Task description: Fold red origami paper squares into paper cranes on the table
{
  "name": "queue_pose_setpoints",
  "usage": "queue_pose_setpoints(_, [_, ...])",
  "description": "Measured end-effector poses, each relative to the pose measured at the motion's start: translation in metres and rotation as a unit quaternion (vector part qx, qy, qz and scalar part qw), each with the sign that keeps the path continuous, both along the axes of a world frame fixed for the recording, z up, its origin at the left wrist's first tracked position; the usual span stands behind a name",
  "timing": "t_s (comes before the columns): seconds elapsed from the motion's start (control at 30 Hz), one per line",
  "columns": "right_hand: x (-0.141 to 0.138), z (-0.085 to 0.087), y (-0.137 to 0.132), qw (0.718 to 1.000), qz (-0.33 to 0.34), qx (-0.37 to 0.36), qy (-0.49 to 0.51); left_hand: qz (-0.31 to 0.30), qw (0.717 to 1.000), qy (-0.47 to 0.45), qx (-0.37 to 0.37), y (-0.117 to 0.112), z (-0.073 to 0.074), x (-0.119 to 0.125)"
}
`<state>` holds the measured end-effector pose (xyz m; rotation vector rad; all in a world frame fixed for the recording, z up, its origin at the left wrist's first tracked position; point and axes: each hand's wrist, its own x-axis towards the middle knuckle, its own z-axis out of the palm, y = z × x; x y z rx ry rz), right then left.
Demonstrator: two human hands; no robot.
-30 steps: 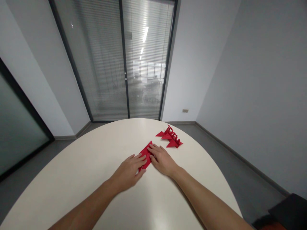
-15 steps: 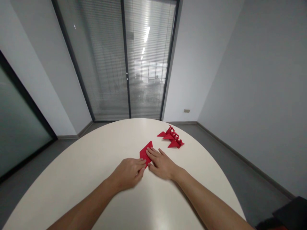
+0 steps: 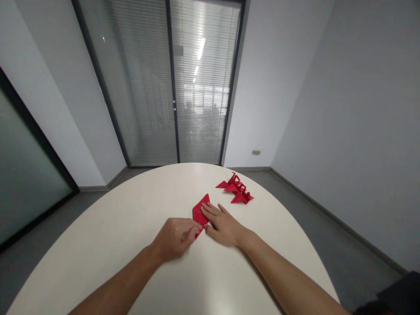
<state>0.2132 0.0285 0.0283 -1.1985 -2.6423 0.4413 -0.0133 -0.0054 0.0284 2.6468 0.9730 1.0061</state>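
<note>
A folded piece of red paper [image 3: 198,211] lies on the white round table, between my hands. My right hand [image 3: 223,225] rests flat on its right part, fingers spread, and hides some of it. With thumb and fingers closed, my left hand [image 3: 179,237] pinches the paper's near corner; a red tip shows just below the fingers. Farther back on the right, several folded red paper cranes [image 3: 236,189] sit in a tight row, with pointed wings to the left.
The white table [image 3: 138,210] has a curved far edge. Behind it stand a glass partition with blinds [image 3: 147,109] and a grey wall with a socket plate [image 3: 256,152]. A dark object [image 3: 402,293] is at the lower right, partly cut off.
My left thumb and fingers have closed on the paper's near corner, and its tip now shows below them. My right hand stays flat on the paper.
</note>
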Motion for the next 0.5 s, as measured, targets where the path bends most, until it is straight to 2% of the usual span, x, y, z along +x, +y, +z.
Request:
queue_pose_setpoints(0.07, [0.000, 0.002, -0.001, 1.000, 0.007, -0.005, 0.002, 0.023, 1.000, -0.012, -0.016, 0.004, -0.005, -0.003])
queue_pose_setpoints(0.13, [0.000, 0.003, -0.001, 1.000, 0.015, -0.008, 0.009, 0.049, 0.999, 0.013, -0.019, 0.008, -0.011, -0.005])
queue_pose_setpoints(0.27, [0.001, 0.001, -0.001, 1.000, 0.012, 0.000, 0.023, 0.044, 0.996, 0.080, -0.021, 0.012, -0.020, -0.006])
queue_pose_setpoints(0.4, [0.000, -0.002, 0.002, 0.998, -0.019, 0.038, 0.039, 0.048, 0.992, 0.112, -0.014, 0.010, -0.016, -0.004])
queue_pose_setpoints(0.5, [-0.001, -0.001, 0.003, 0.995, -0.011, 0.075, 0.068, 0.067, 0.989, 0.130, -0.006, 0.007, -0.009, -0.003])
